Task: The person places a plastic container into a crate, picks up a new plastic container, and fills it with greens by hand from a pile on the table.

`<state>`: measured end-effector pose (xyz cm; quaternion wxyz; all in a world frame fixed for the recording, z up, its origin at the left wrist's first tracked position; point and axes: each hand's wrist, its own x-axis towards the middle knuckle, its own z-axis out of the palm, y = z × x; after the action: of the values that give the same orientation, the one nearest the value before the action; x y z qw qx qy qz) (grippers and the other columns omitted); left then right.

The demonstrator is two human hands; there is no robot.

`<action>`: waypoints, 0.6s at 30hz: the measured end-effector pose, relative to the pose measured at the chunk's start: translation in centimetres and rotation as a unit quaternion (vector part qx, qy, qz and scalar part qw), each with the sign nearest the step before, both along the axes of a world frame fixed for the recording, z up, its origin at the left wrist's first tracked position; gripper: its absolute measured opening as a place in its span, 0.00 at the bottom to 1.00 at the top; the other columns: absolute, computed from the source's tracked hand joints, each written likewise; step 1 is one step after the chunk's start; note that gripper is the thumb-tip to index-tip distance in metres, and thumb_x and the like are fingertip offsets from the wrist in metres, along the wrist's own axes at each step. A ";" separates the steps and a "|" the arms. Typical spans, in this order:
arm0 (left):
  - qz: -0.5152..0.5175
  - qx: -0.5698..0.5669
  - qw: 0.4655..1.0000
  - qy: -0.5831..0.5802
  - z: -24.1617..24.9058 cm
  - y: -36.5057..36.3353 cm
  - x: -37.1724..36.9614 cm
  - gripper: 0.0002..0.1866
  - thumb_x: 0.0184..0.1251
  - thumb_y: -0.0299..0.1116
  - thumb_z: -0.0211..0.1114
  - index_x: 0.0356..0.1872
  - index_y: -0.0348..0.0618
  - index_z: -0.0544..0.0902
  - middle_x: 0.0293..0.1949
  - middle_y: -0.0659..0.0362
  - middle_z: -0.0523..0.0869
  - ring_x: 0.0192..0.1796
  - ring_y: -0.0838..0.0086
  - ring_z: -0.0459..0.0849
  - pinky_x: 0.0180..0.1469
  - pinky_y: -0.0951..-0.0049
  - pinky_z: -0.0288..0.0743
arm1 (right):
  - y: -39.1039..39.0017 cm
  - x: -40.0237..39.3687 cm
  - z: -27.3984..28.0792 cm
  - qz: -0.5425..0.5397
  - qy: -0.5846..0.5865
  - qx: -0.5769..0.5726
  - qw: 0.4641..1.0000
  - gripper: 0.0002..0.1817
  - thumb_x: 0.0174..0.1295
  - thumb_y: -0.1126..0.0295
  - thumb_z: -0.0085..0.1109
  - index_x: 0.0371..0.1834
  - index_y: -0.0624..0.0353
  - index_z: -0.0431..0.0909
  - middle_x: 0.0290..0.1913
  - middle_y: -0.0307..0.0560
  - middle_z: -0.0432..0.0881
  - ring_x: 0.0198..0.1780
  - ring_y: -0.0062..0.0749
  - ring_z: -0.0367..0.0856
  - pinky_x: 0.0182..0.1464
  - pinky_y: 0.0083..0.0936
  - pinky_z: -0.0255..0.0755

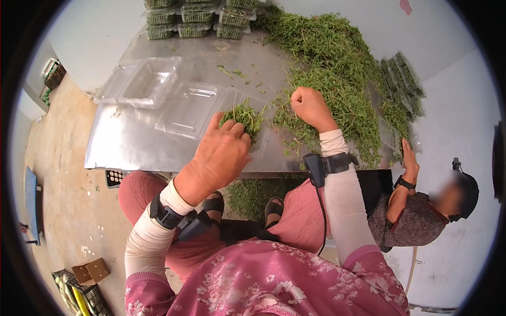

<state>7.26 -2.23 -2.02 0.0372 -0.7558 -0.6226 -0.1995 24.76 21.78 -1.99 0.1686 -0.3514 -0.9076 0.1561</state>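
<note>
My left hand [222, 154] is over a small bunch of leafy green sprigs [243, 117], its fingers curled onto them. The bunch lies at the right part of an open clear plastic clamshell box [184, 113]. Against the near edge of a large heap of the same greens [332, 58], my right hand [314, 109] is closed in a fist; what it holds, if anything, is hidden. Another open clamshell box [153, 81] lies to the left on the metal table [124, 139].
Stacked filled boxes [195, 18] stand at the table's back, and more filled boxes [403, 81] at the right. A co-worker [421, 210] sits at the right, a hand by the table edge. Loose sprigs [234, 71] are scattered on the metal. Crates [84, 295] stand on the floor.
</note>
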 end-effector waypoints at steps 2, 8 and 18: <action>-0.001 0.000 1.000 0.000 0.1 0.0 0.0 0.13 0.52 0.38 0.74 0.31 0.40 0.84 0.39 0.54 0.82 0.53 0.61 0.81 0.71 0.50 0.61 | -0.2 0.5 0.7 -0.021 0.055 -0.048 0.997 0.04 0.55 0.76 0.61 0.32 0.65 0.80 0.29 0.53 0.84 0.30 0.40 0.84 0.37 0.31 0.77; 0.000 -0.005 1.000 0.001 0.3 -0.1 0.1 0.13 0.53 0.37 0.74 0.32 0.40 0.84 0.39 0.54 0.82 0.53 0.61 0.81 0.72 0.50 0.60 | -0.7 0.8 1.1 -0.015 0.081 0.001 0.997 0.09 0.55 0.78 0.59 0.40 0.64 0.82 0.33 0.54 0.86 0.35 0.45 0.86 0.41 0.33 0.78; 0.000 -0.002 1.000 -0.002 0.3 -0.1 0.1 0.12 0.54 0.37 0.74 0.32 0.40 0.84 0.39 0.55 0.82 0.53 0.61 0.81 0.71 0.50 0.61 | 0.4 -0.7 -2.2 0.015 -0.032 0.075 0.997 0.08 0.52 0.78 0.60 0.36 0.65 0.81 0.34 0.57 0.83 0.42 0.52 0.82 0.46 0.42 0.76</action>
<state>7.40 -2.32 -1.71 0.0340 -0.7557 -0.6229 -0.1994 24.11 22.20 -4.17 0.1626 -0.3288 -0.9270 0.0788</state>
